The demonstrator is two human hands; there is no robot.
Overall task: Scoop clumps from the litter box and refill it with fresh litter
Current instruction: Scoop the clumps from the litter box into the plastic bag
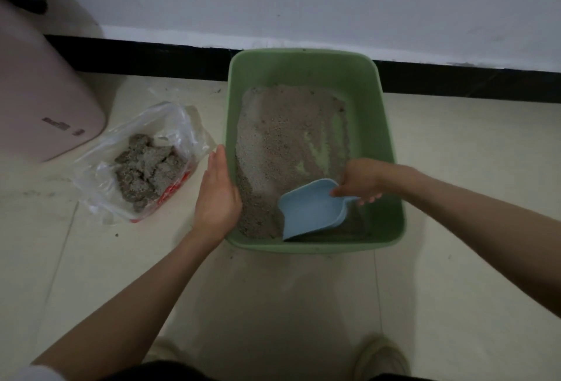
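Observation:
A green litter box point(391, 150) sits on the floor against the wall, holding a thin layer of grey litter point(279, 144) with bare green patches at the right. My right hand point(361, 181) grips the handle of a light blue scoop point(309, 210), whose mouth points toward the box's near wall. My left hand point(217, 189) rests flat with straight fingers against the box's left rim. Left of the box, an open clear plastic bag point(170, 125) holds several grey clumps point(145, 168).
A pink rounded container point(39, 101) with a black handle stands at the far left. A black skirting board runs along the white wall behind the box. Pale floor tiles lie all around, and my feet show at the bottom edge.

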